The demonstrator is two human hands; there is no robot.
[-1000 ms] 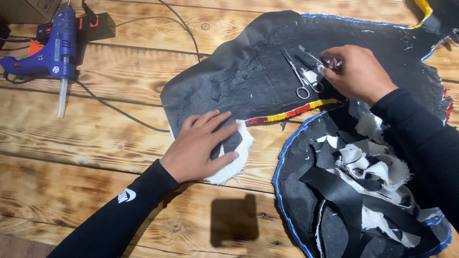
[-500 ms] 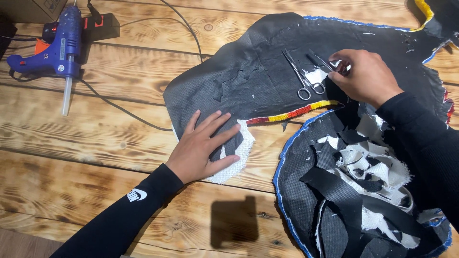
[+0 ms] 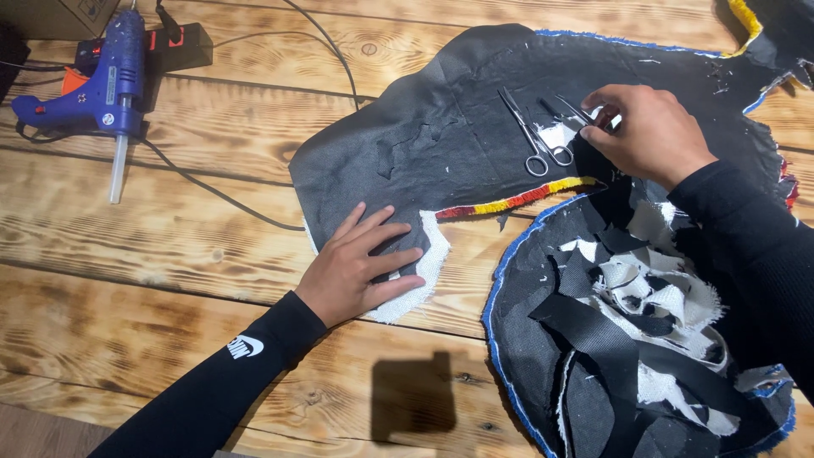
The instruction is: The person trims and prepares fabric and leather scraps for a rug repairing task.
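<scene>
Left hand [image 3: 360, 267] flat, unclenched, on limp black backing fabric [image 3: 441, 144]. Right hand [image 3: 649, 131] pinching tweezers [image 3: 570, 110] beside scissors [image 3: 530, 136]; probably light, floppy, best gripped at edge.

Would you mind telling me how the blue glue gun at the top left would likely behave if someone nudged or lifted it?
The glue gun lies flat on its side on the wooden table, so it probably slides or pivots rather than rolls. Its plastic body looks rigid. The black cord trailing across the planks might drag.
</scene>
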